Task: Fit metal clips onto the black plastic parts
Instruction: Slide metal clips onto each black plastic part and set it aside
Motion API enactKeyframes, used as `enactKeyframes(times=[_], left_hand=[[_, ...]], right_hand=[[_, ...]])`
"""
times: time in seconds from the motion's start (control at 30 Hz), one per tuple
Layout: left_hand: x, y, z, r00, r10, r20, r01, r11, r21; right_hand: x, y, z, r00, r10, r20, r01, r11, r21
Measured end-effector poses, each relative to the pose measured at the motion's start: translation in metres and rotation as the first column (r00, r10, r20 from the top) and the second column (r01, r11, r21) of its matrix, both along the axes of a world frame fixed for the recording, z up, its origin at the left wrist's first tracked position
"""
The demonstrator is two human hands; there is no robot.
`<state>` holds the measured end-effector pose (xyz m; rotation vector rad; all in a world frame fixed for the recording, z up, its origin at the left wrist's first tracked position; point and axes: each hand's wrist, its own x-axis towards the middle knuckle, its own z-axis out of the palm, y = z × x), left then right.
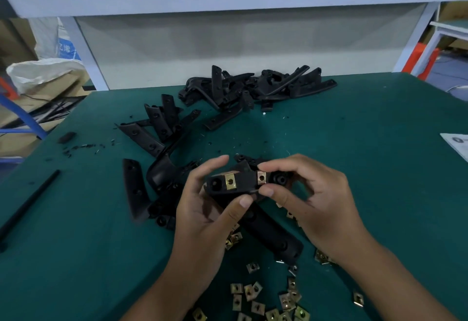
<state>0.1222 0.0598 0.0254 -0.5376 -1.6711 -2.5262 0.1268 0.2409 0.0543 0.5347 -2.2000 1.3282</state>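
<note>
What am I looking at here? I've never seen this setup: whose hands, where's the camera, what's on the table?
There is no machine: a person works bare-handed, and the one picture comes from a camera on their head, looking down. The left hand holds a black part that already carries one clip. The right hand pinches a second clip on the same part. On the green table lie loose clips near the person, a pile of parts at the far edge, and more parts on the left.

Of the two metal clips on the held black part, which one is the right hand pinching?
The right-end clip, between the right hand's thumb and forefinger. The other clip, nearer the left hand, sits untouched.
</note>
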Motion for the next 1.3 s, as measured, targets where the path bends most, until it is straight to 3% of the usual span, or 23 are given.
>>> enactKeyframes(times=[0.2,0.4,0.67,1.3], left_hand=[[0.0,0.0,0.002,0.975,0.165,-0.15,-0.184,0.975,-0.124],[0.002,-0.001,0.005,0.953,0.18,-0.246,-0.225,0.959,-0.171],[0.002,-0.003,0.001,0.956,0.17,-0.239,-0.224,0.949,-0.222],[0.002,-0.003,0.0,0.947,0.213,-0.242,-0.277,0.921,-0.275]], right_hand=[[0.001,-0.002,-0.002,0.992,-0.049,-0.115,0.053,0.998,0.032],[0.001,0.0,-0.004,0.983,-0.021,-0.184,0.037,0.996,0.083],[0.0,0.003,-0.004,0.979,-0.011,-0.206,0.039,0.991,0.13],[-0.003,0.002,-0.011,0.982,-0.041,-0.186,0.057,0.995,0.08]])
